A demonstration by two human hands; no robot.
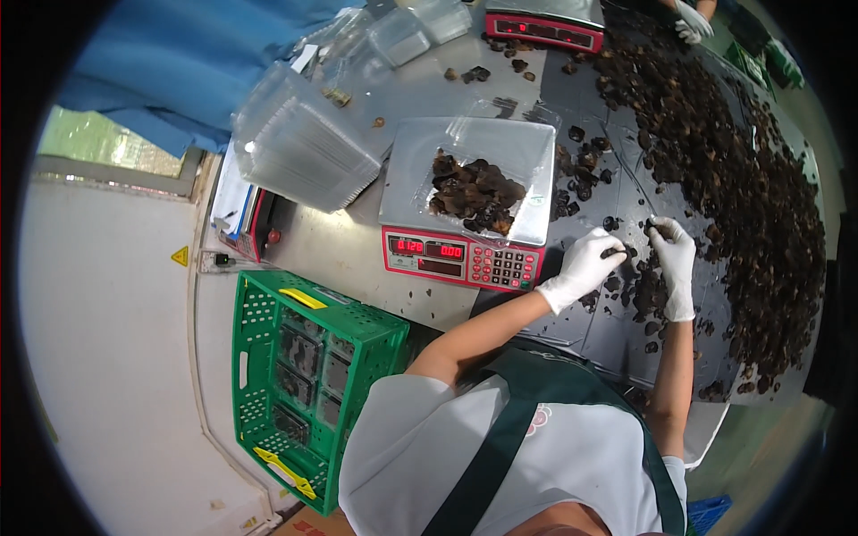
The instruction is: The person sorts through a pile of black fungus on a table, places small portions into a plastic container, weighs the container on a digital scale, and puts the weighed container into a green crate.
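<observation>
My left hand (583,268), in a white glove, pinches a dark piece of what looks like wood ear mushroom (614,254) between thumb and fingers. To its right, my white-gloved right hand (674,261) has its fingertips closed together over small dark bits; a dark piece seems to be in them, partly hidden. Loose mushroom pieces (650,290) lie on the dark sheet below and between the hands. Left of my hands, a clear plastic tray (529,192) holding a heap of mushrooms (478,189) rests on a red scale (460,259) with a lit display.
A large spread of mushrooms (715,170) covers the table's right side. Stacked clear trays (308,147) stand at left. A green crate (362,335) with packed boxes sits at lower left. Another scale (545,27) and a co-worker's gloved hand (693,22) are at the far side.
</observation>
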